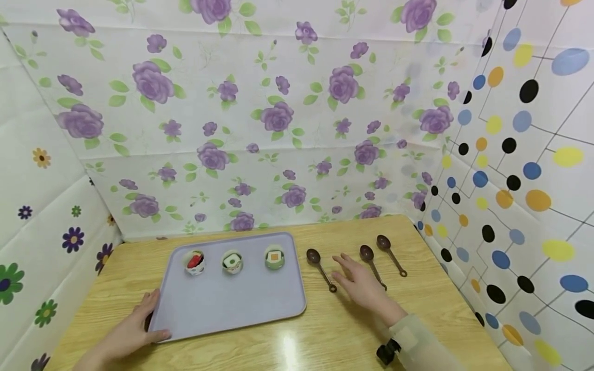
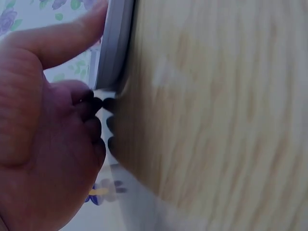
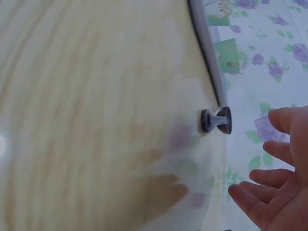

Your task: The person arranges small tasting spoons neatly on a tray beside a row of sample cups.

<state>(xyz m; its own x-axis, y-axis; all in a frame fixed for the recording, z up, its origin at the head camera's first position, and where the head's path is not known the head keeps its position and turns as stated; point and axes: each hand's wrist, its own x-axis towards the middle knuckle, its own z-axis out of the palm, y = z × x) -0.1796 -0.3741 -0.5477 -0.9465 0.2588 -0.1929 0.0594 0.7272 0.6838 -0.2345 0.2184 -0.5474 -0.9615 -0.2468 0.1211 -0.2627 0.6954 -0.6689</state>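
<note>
My left hand [image 1: 127, 330] grips the near left corner of a pale lilac tray [image 1: 223, 306], thumb on the rim and fingers along its side. In the left wrist view the tray's edge [image 2: 115, 43] lies by the thumb. Three small cups stand in the tray: one with a red and black piece [image 1: 194, 263], one with a white and green piece [image 1: 232, 263], one with a white piece with an orange square [image 1: 274, 257]. My right hand [image 1: 364, 288] hovers, fingers spread, between a brown spoon [image 1: 314, 256] and a second spoon [image 1: 367, 252], its handle partly behind the hand.
A third brown spoon [image 1: 384, 242] lies farther right on the wood-grain table [image 1: 287, 345]. Flower-print sheeting [image 1: 278, 170] rises behind the table, and a dotted sheet [image 1: 510, 206] borders it on the right. A black strap device [image 1: 387, 352] sits at my right wrist.
</note>
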